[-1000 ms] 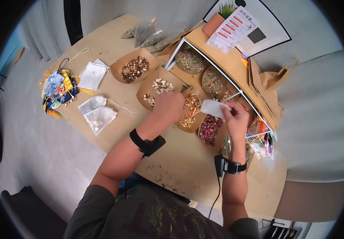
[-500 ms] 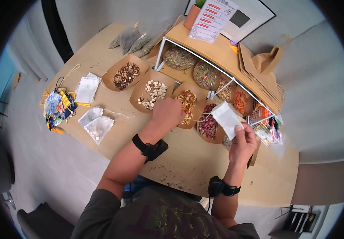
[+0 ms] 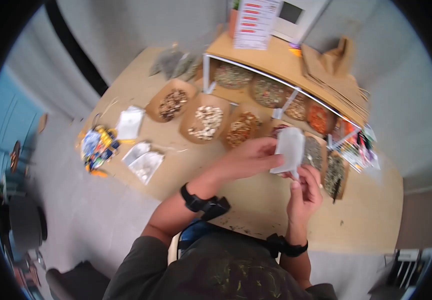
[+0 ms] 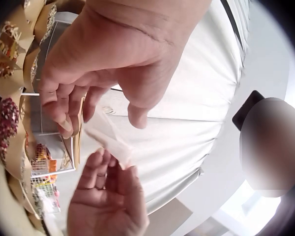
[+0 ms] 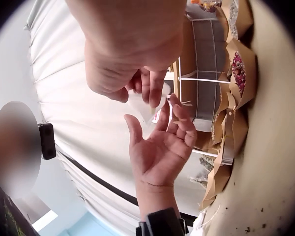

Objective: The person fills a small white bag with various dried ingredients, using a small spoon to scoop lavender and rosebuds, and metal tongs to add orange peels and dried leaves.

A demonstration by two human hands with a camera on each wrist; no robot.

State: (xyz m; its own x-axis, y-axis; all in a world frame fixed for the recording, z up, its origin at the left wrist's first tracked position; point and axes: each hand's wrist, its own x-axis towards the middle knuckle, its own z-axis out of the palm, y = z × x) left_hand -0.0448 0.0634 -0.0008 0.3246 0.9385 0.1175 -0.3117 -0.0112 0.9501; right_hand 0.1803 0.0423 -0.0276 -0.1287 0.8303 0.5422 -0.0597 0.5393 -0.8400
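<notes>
Pouch: a small white mesh pouch [image 3: 290,149] is held up in the air above the counter [image 3: 256,200], in front of the row of paper trays; it is seen upright in the head view, and in the left wrist view [image 4: 110,140] as a thin pale sheet between the two hands.

Right hand: the right hand [image 3: 304,192] is raised below the pouch, and the lower edge is pinched by its curled fingers — in the right wrist view [image 5: 137,88] the pouch is gripped between thumb and fingertips.

Left hand: the left hand [image 3: 248,159] is brought across to the pouch's left side, its fingertips touching the edge. In the right wrist view [image 5: 162,147] the palm is shown open with the fingers straight and relaxed; nothing is closed in its grip.

Trays: brown paper trays of dried material are laid out on the counter — pale slices [image 3: 205,122], orange-brown pieces [image 3: 241,129] and dark mixed pieces [image 3: 172,103].

Shelf: a white wire shelf [image 3: 281,85] with further filled trays is set behind them, topped by a wooden board.

Left of the counter: other white pouches [image 3: 145,161] and a heap of coloured packets [image 3: 96,147] are lying well apart from the hands.
</notes>
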